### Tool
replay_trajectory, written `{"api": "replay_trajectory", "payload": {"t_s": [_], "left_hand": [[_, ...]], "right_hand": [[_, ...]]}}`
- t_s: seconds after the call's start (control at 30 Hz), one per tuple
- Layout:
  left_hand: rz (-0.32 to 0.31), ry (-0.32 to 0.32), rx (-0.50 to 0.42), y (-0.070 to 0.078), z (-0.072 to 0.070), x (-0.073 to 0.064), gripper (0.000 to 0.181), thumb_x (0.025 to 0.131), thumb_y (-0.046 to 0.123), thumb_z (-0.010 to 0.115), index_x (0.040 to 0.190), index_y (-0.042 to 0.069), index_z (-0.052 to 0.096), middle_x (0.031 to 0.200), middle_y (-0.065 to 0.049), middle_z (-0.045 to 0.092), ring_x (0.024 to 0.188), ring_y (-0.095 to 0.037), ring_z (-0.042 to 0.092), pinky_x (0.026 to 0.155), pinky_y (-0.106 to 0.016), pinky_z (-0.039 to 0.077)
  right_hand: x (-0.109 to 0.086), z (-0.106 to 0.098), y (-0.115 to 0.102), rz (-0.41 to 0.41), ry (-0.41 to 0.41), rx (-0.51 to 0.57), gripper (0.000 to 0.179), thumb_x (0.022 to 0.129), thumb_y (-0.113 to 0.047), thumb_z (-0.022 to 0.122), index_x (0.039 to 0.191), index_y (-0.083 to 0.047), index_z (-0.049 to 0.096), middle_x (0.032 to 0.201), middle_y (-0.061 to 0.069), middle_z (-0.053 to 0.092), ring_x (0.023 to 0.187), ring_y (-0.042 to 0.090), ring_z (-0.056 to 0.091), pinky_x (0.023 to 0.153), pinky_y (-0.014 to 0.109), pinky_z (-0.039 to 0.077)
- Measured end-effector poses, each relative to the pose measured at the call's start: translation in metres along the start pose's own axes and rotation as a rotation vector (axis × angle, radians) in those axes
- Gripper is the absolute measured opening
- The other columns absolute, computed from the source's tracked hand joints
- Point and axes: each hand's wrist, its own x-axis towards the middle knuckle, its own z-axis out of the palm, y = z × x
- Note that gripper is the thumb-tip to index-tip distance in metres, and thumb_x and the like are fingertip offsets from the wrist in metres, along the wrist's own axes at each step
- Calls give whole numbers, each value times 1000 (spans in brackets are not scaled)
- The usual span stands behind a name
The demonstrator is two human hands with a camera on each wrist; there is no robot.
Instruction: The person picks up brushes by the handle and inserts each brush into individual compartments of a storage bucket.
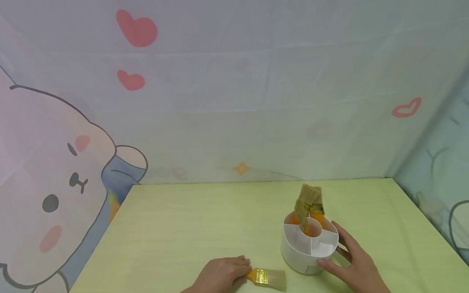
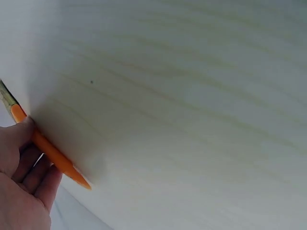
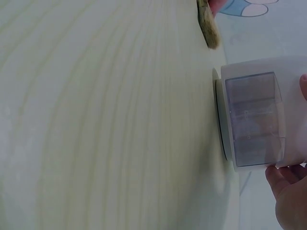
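My left hand [image 1: 224,273] is low on the table, its thumb and fingers pinching the orange handle [image 2: 53,151] of a paintbrush [image 1: 269,278]. That brush has a gold ferrule and pale bristles pointing right. To its right stands a round white desk organizer [image 1: 301,260] divided into compartments around a central cup. My right hand [image 1: 357,262] grips its right side, thumb at the front and fingers behind. Paintbrushes [image 1: 310,195] stand bristles-up in the organizer's rear and central compartments; their lower handles are hidden. In the right wrist view, a clear drawer front [image 3: 255,120] shows on the organizer's side.
The pale yellow wood-grain table [image 1: 190,219] reaches back to a cloth backdrop [image 1: 220,122] printed with hearts and a cartoon animal. More cloth hangs on the right, where a dark cable [image 1: 452,228] curves past the table's edge.
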Motion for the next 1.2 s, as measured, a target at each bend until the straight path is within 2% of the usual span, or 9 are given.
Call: {"api": "replay_trajectory", "payload": {"t_s": [0.1, 0.2, 0.4, 0.5, 0.63, 0.7, 0.8, 1.1, 1.2], "left_hand": [[22, -8, 8, 0, 0, 2, 16, 90, 28, 67, 101, 18, 74, 107, 8, 71, 104, -8, 66, 81, -23, 55], [51, -8, 19, -2, 2, 3, 29, 90, 41, 63, 100, 17, 74, 107, 7, 71, 104, -10, 66, 81, -24, 56], [120, 90, 46, -7, 7, 4, 44, 84, 61, 62, 89, 19, 71, 92, 13, 68, 91, -6, 66, 73, -19, 55], [144, 126, 71, -6, 6, 6, 39, 83, 58, 64, 87, 19, 69, 88, 14, 65, 82, -2, 61, 70, -15, 52], [156, 147, 91, -1, -1, 10, 17, 86, 32, 71, 94, 18, 71, 97, 9, 70, 91, -6, 65, 81, -22, 54], [150, 146, 102, 1, -6, 13, 16, 85, 22, 72, 100, 17, 72, 104, 6, 71, 100, -9, 66, 87, -27, 54], [128, 148, 91, 4, -14, 17, 18, 85, 16, 72, 103, 18, 73, 106, 5, 71, 100, -9, 65, 87, -26, 54], [42, 222, -27, 13, -29, 27, 20, 85, 21, 74, 105, 21, 73, 101, 12, 70, 93, -1, 65, 81, -14, 52], [19, 253, -66, 16, -32, 30, 20, 85, 22, 74, 105, 22, 73, 101, 13, 70, 91, 1, 64, 79, -13, 52]], "right_hand": [[0, 0, 0, -4, 6, -2, 91, 80, -48, 74, 151, -40, 19, 154, 1, 30, 126, 38, 49, 92, 43, 52], [0, 0, 1, -36, 27, -11, 93, 79, -46, 76, 152, -34, 20, 153, 3, 32, 126, 36, 49, 92, 37, 53], [2, 1, 5, -68, 55, -33, 93, 77, -46, 77, 151, -35, 22, 152, 1, 34, 126, 26, 50, 90, 30, 54], [2, 2, 7, -111, 73, -40, 94, 76, -44, 79, 151, -35, 23, 151, 0, 36, 124, 4, 48, 91, 27, 53], [3, 3, 8, -130, 83, -45, 94, 75, -44, 80, 150, -39, 23, 151, -1, 37, 117, -17, 40, 91, 24, 52], [2, 2, 7, -117, 79, -45, 93, 75, -45, 79, 149, -41, 23, 151, -1, 36, 116, -18, 39, 91, 23, 52], [2, 1, 5, -101, 73, -43, 93, 75, -47, 79, 149, -41, 23, 151, -1, 36, 116, -17, 40, 91, 26, 52], [1, 2, 7, -131, 79, -46, 92, 78, -41, 79, 152, -33, 24, 150, -2, 37, 115, -12, 46, 89, 23, 53], [1, 3, 7, -121, 76, -44, 92, 78, -42, 78, 152, -33, 24, 150, -2, 38, 118, -1, 52, 88, 23, 53]]}}
